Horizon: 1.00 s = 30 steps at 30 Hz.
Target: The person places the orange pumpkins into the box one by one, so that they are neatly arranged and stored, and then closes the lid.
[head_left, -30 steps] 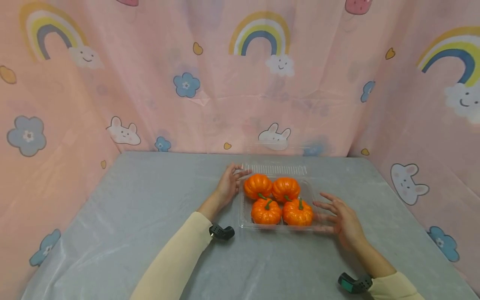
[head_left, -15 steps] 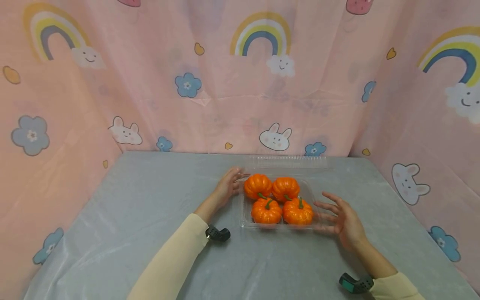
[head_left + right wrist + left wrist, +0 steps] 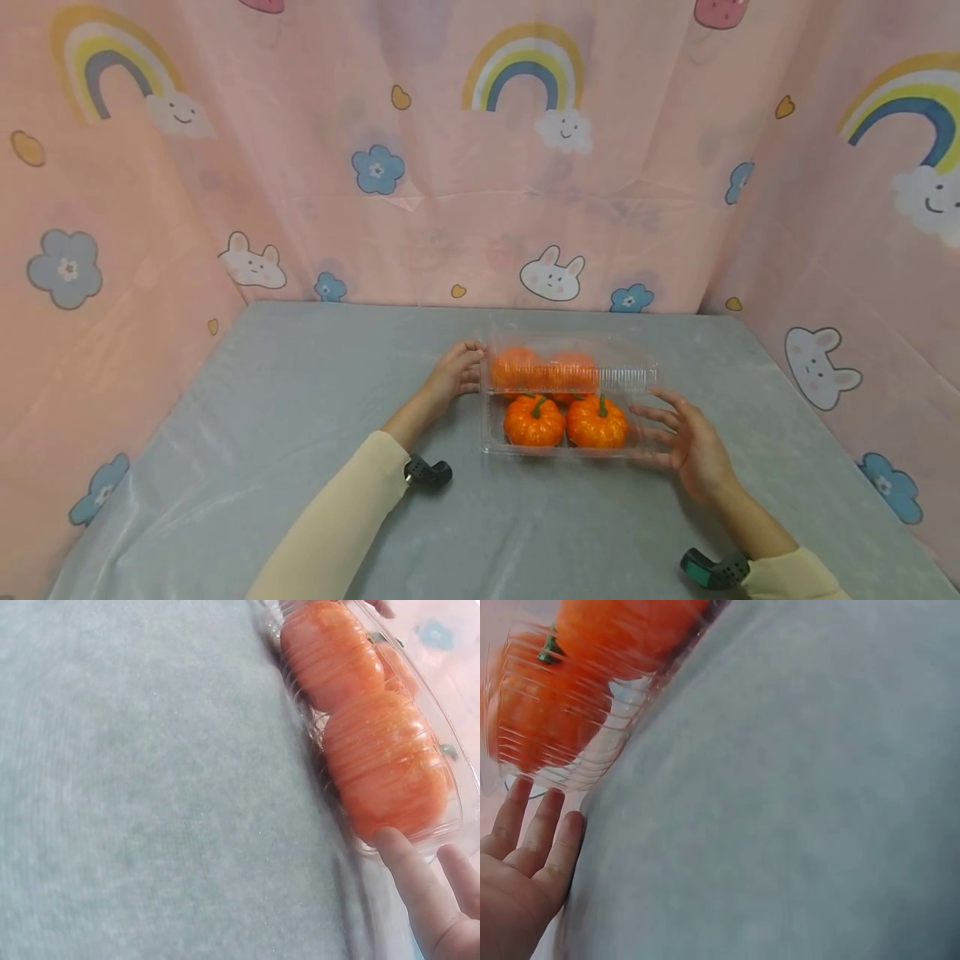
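Observation:
A clear plastic clamshell box (image 3: 486, 443) holds several small orange pumpkins with green stems, among them a front left one (image 3: 533, 422) and a front right one (image 3: 597, 423). Its ribbed clear lid (image 3: 628, 380) is tilted over the back pumpkins. My left hand (image 3: 450, 377) is at the box's left side, its fingertips by the lid's edge. In the left wrist view its fingers (image 3: 541, 840) are extended near the ribbed wall. On the right side, my right hand (image 3: 697, 454) has spread fingers against the box wall; the right wrist view shows a fingertip (image 3: 390, 838) touching it.
A grey cloth-covered table (image 3: 315, 375) lies under the box. Pink printed curtains (image 3: 420, 225) stand behind it and at both sides. Each wrist bears a dark strap, the left strap (image 3: 429, 472) and the right strap (image 3: 715, 570).
The lid has swung from behind the box forward over the back pumpkins. My left hand has shifted slightly left and nearer. The right hand stays nearly in place.

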Each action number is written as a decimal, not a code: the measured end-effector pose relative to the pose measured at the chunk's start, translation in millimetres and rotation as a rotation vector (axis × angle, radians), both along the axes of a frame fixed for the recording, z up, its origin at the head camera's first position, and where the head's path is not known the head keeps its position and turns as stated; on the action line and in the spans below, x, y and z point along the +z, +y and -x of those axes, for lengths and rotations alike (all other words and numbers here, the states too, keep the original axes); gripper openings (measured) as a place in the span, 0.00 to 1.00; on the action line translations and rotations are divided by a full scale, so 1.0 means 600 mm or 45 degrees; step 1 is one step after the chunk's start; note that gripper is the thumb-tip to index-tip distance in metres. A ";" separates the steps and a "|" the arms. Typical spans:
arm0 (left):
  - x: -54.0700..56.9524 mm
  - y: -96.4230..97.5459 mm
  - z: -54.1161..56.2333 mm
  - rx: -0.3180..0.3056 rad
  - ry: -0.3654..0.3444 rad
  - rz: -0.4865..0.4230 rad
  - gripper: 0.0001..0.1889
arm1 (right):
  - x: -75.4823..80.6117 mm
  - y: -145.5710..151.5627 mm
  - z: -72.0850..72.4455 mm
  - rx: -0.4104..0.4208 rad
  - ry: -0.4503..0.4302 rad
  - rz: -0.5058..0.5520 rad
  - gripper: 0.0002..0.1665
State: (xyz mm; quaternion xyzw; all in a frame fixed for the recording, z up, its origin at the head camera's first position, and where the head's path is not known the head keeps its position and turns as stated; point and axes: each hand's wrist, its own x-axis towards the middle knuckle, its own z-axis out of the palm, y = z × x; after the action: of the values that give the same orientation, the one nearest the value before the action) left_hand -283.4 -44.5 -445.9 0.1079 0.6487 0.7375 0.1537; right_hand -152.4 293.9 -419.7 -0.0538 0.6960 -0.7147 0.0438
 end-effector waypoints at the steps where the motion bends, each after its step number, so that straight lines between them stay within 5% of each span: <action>1: 0.001 -0.001 -0.001 0.001 0.010 0.019 0.13 | -0.001 0.000 0.000 0.007 0.008 0.009 0.25; 17: 0.016 -0.027 -0.035 0.027 0.309 0.530 0.21 | -0.005 -0.005 -0.006 -0.004 0.009 0.032 0.17; 23: 0.029 -0.027 -0.067 0.041 0.477 0.794 0.21 | -0.011 -0.002 -0.008 -0.054 0.034 -0.136 0.22; 30: 0.044 -0.028 -0.115 -0.053 0.425 0.697 0.29 | -0.009 -0.004 -0.016 -0.029 0.083 -0.307 0.21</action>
State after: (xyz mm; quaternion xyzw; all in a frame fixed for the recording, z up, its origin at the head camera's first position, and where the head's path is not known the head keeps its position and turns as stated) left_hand -214.4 -61.0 -419.8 0.1953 0.8369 0.5045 0.0836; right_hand -142.5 291.7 -425.1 -0.0634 0.7785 -0.6241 0.0193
